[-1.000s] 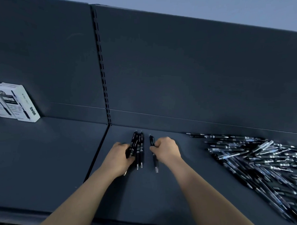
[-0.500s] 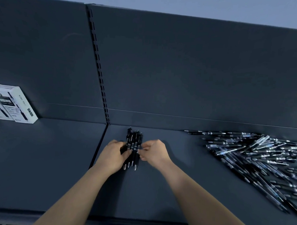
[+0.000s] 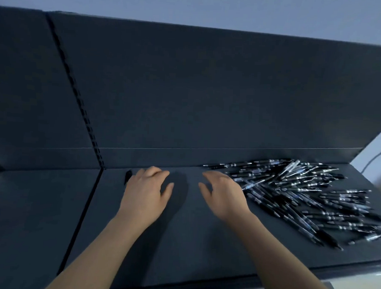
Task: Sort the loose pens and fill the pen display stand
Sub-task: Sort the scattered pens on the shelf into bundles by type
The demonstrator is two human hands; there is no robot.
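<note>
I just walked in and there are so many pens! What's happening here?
A person is sorting pens on a dark shelf. A big messy pile of black pens lies on its right side. The right hand, fingers spread and holding nothing, is at the pile's edge. The left hand is open too, low over the shelf, with a small dark bit, probably pen ends, peeking out beside it. No display stand is in view.

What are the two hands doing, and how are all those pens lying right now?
left hand: open, fingers relaxed, nothing gripped that shows.
right hand: open, fingers spread, next to the pile.
pile of pens: loose, jumbled, lying flat on the shelf.
dark pen end: pokes out beside the left hand, blurred, the rest hidden.
</note>
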